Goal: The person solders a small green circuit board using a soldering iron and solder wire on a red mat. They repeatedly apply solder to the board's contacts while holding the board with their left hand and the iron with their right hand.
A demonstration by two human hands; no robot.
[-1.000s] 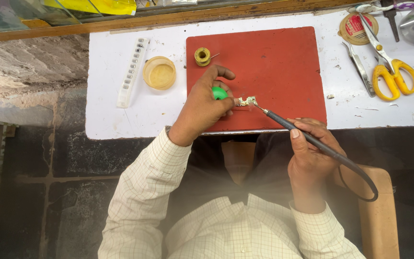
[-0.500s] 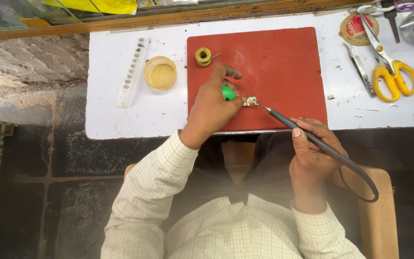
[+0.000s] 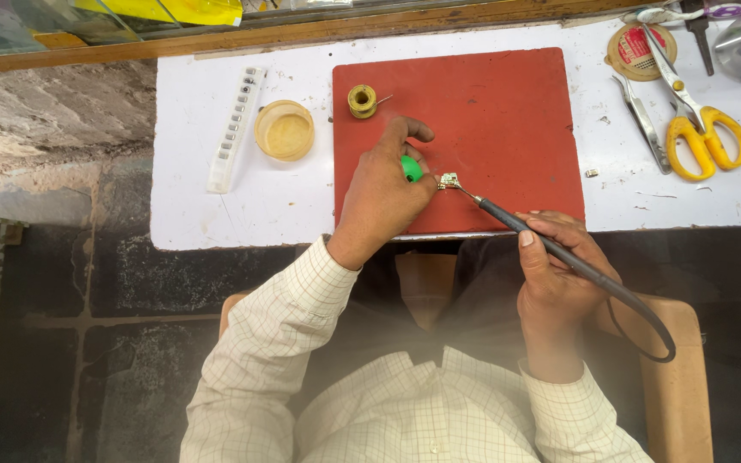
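**Two hands met at a small metal part on the red mat**

Two of our hands worked over the red mat (image 3: pixel 508 111), which lay on the white tabletop (image 3: pixel 199 214). Our left hand (image 3: pixel 383 193) rested on the mat with its fingers curled together around a green piece (image 3: pixel 411 168); only a bit of green showed between finger and thumb, so we could not tell its full shape. Just right of it, touching or nearly touching those fingertips, sat a small metal part (image 3: pixel 448 181).

Our right hand (image 3: pixel 555 270) hung off the near edge of the tabletop, fingers pressed around the dark handle of a soldering iron (image 3: pixel 508 221), gripped like a pen. Its thin tip reached up and left onto the mat and met the metal part. The cord (image 3: pixel 645 313) looped down and back behind the wrist.

At the mat's upper left stood a small yellow spool (image 3: pixel 362 100), near the left index finger but apart from it. Left of the mat, on bare tabletop, were a round amber dish (image 3: pixel 285 130) and a long white strip (image 3: pixel 235 129) with a row of holes. Well to the right lay tweezers (image 3: pixel 642 123), yellow-handled scissors (image 3: pixel 705 137) and a round tin (image 3: pixel 636 51).
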